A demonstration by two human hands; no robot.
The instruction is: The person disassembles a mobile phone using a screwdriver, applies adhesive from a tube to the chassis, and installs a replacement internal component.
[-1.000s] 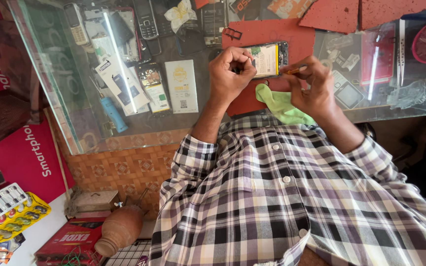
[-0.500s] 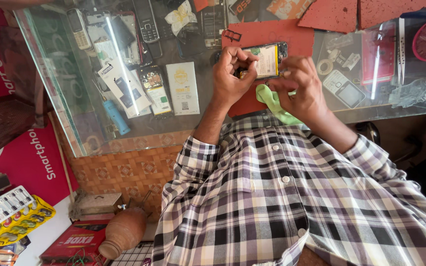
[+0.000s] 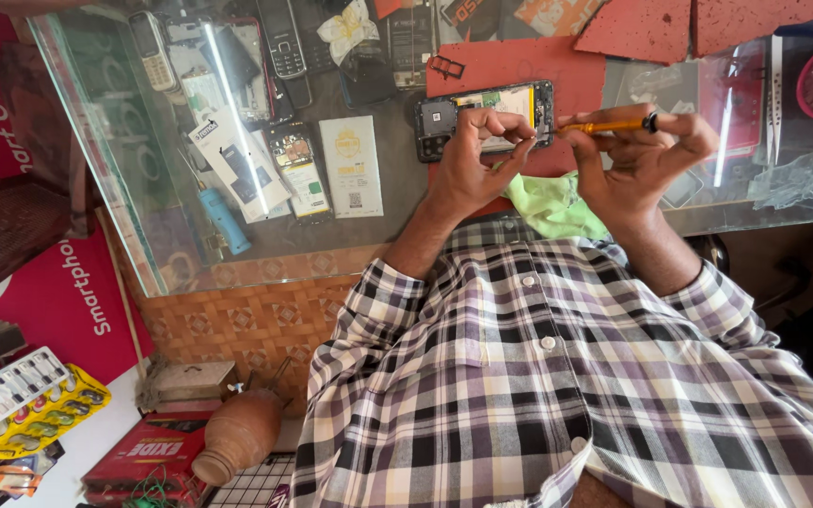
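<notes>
Pinched in our right hand (image 3: 646,155), a yellow-handled screwdriver (image 3: 606,123) lies nearly level, thumb and fingers closed round its black end cap; its tip end points toward the left hand, and we cannot see the tip itself behind the fingers. Our left hand (image 3: 470,165) is closed in a pinch, fingertips (image 3: 518,127) touching the near edge of the opened phone (image 3: 485,114). Whether a small part sits between those fingertips we cannot tell.

Phone: back cover off, yellowish battery exposed, dark camera block at the end away from the screwdriver. It lies flat on a red mat (image 3: 519,66), just beyond both hands, touching the left fingers.

Below the grip, between the two wrists: a green cloth (image 3: 548,202), crumpled, on the glass counter (image 3: 378,235) edge, touching our plaid shirt (image 3: 557,376).

Beyond the left hand, away from the screwdriver: a small dark frame (image 3: 446,66) on the mat edge; a yellow card (image 3: 350,165) and several handsets (image 3: 286,38) show through the glass.

Beyond the right hand: red foam pieces (image 3: 637,28) past the mat.

Well below the grip, on the floor side: a clay pot (image 3: 237,435).
</notes>
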